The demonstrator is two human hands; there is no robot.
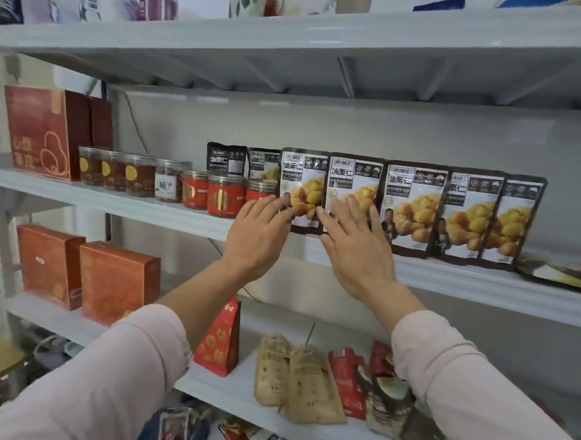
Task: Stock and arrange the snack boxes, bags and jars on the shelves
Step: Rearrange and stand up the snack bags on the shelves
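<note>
Several black-and-white chestnut snack bags stand in a row at the front of the middle shelf (482, 282). My left hand (259, 236) lies with straight fingers against the lower part of the leftmost front bag (303, 183). The fingers of my right hand (355, 244) are spread flat on the bag beside it (352, 181). Three more bags (412, 207) stand upright to the right. Two further bags (225, 158) stand behind, at the back of the shelf. Red-labelled jars (224, 195) sit just left of my left hand.
Clear jars (138, 175) and dark red boxes (39, 133) fill the shelf's left end. A bag lies flat at its right end (558, 273). Below are orange boxes (117, 282), a red pouch (219, 338) and tan and red packets (306, 380). Jars crowd the top shelf (294, 29).
</note>
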